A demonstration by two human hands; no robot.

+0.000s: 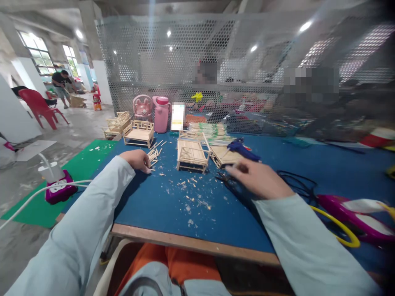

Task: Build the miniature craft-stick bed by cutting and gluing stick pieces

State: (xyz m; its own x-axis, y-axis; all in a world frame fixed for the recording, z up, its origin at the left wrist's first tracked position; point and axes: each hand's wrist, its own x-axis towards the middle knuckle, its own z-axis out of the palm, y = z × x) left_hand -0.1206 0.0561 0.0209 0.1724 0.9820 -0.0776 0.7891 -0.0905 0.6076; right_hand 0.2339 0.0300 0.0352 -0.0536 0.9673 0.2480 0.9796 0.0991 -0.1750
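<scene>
My left hand (138,160) is at the left of the blue table (148,205), its fingers closed beside a small heap of thin wooden sticks (155,153); what they pinch is too small to make out. My right hand (257,177) hangs over dark-handled pliers (226,179), thumb and fingers curved; whether it touches them is unclear. Between the hands and farther back stands a miniature bamboo bed frame (192,154). To its right lies another bamboo piece (224,155), with a blue tool (240,148) on it. Light wood scraps are scattered over the middle.
More small bamboo furniture (139,133) stands at the back left, near a pink flask (161,115). A wire mesh (148,53) rises behind the table. Black and yellow cables (348,242) and a purple power strip (358,218) lie at the right.
</scene>
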